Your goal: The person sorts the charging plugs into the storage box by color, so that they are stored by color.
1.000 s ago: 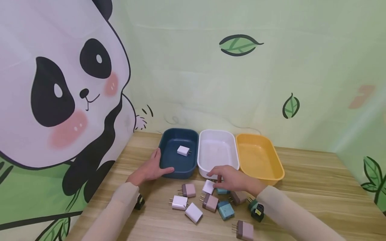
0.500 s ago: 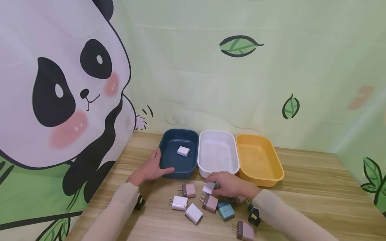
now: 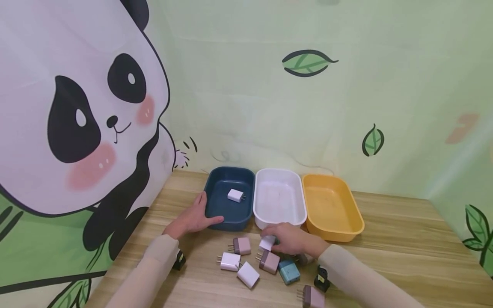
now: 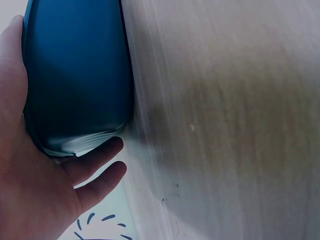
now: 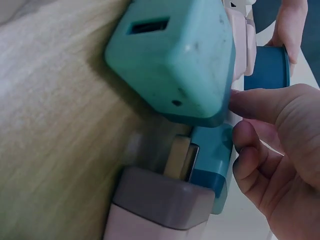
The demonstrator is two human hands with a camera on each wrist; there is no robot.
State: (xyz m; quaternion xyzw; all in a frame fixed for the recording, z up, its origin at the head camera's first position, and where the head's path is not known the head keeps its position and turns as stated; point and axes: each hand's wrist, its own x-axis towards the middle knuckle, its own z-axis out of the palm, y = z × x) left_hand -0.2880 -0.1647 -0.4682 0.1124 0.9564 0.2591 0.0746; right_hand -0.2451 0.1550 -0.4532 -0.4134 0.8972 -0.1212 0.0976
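In the head view, my right hand [image 3: 294, 239] pinches a white charger plug [image 3: 267, 243] between thumb and fingers, low over the table. Two teal charger plugs [image 5: 175, 60] [image 5: 212, 160] and a pink-and-brown one [image 5: 160, 205] lie close to that hand in the right wrist view. My left hand [image 3: 192, 217] rests against the near left corner of the navy tray [image 3: 231, 220], thumb at its front and fingers along its side. Those fingers are fairly straight in the left wrist view. One white charger plug [image 3: 235, 195] lies inside the navy tray.
A white tray [image 3: 279, 203] and a yellow tray [image 3: 333, 209] stand to the right of the navy one. In front lie several more plugs: white [image 3: 230, 261] [image 3: 248, 274], pink-and-brown [image 3: 242, 246] [image 3: 268, 262] [image 3: 313, 296] and teal [image 3: 289, 272]. A panda-print cloth [image 3: 246, 98] hangs behind.
My right hand has lowered and closed its fingers on the white charger plug, and covers the teal one behind it. My left hand stays at the navy tray.
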